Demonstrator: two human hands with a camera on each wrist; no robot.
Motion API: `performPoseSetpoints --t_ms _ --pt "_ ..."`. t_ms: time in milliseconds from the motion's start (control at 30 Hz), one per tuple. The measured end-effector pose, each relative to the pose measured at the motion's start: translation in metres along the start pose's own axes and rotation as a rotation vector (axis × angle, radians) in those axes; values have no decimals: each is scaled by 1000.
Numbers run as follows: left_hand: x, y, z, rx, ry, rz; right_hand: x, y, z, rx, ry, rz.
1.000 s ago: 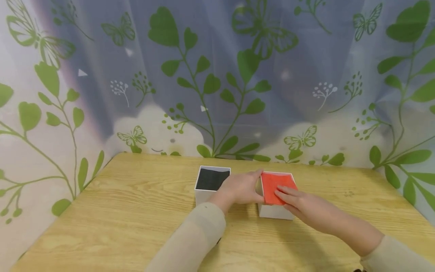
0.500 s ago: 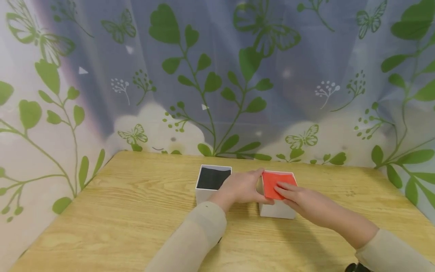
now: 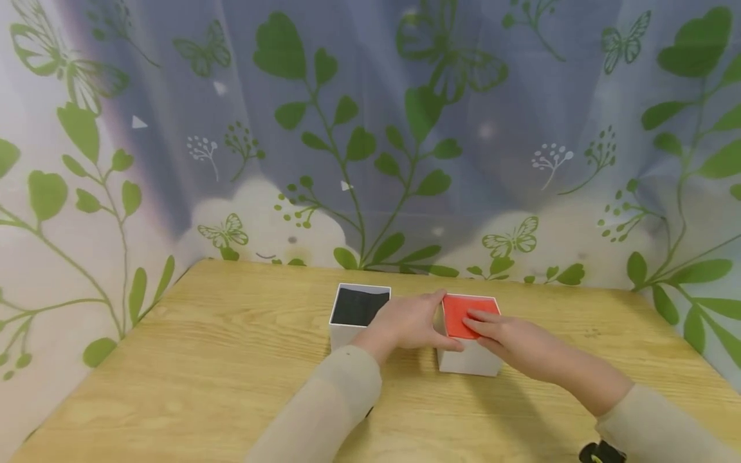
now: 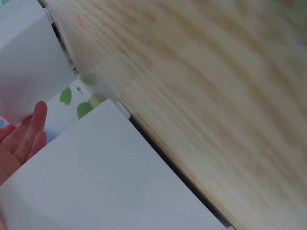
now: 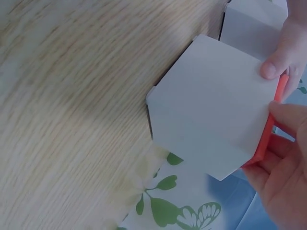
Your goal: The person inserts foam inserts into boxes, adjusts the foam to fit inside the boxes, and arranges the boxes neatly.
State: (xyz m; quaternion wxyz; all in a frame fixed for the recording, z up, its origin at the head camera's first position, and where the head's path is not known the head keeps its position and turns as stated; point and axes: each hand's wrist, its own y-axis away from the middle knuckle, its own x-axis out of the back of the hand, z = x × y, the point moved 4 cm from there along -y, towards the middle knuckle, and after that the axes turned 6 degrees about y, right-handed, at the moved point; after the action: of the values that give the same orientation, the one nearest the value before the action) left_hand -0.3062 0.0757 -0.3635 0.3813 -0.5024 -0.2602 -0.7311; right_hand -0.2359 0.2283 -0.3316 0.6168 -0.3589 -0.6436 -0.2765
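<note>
A white open-topped box (image 3: 467, 357) stands on the table with a flat red sheet (image 3: 458, 314) over its top. My left hand (image 3: 405, 319) grips this box from its left side, thumb along the front near the rim and fingers towards the back corner. My right hand (image 3: 515, 341) presses on the red sheet with nearly straight fingers. From the right wrist, the red sheet (image 5: 266, 132) shows as a thin band along the box's rim, with the right fingers (image 5: 283, 160) on it. The left thumb (image 5: 271, 70) touches the box's white wall.
Left of the hands stands a second white box (image 3: 341, 335) holding a black sheet (image 3: 361, 306), partly hidden by my left hand. Both boxes rest on a wood-grain table (image 3: 231, 360). Behind it hangs a curtain (image 3: 370, 128) printed with leaves and butterflies.
The red sheet's front edge, hanging over the rim a second ago, now sits level with the box's front rim. The left thumb has slid right along the front; the right hand has shifted slightly.
</note>
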Motion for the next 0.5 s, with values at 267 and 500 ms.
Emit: performPoseSetpoints --t_ms 267,500 --pt "-3 3 0 -8 23 -16 -1 0 -3 -17 -37 -35" --pt "2 1 -1 -2 -1 -7 2 -3 1 -8 -60 1"
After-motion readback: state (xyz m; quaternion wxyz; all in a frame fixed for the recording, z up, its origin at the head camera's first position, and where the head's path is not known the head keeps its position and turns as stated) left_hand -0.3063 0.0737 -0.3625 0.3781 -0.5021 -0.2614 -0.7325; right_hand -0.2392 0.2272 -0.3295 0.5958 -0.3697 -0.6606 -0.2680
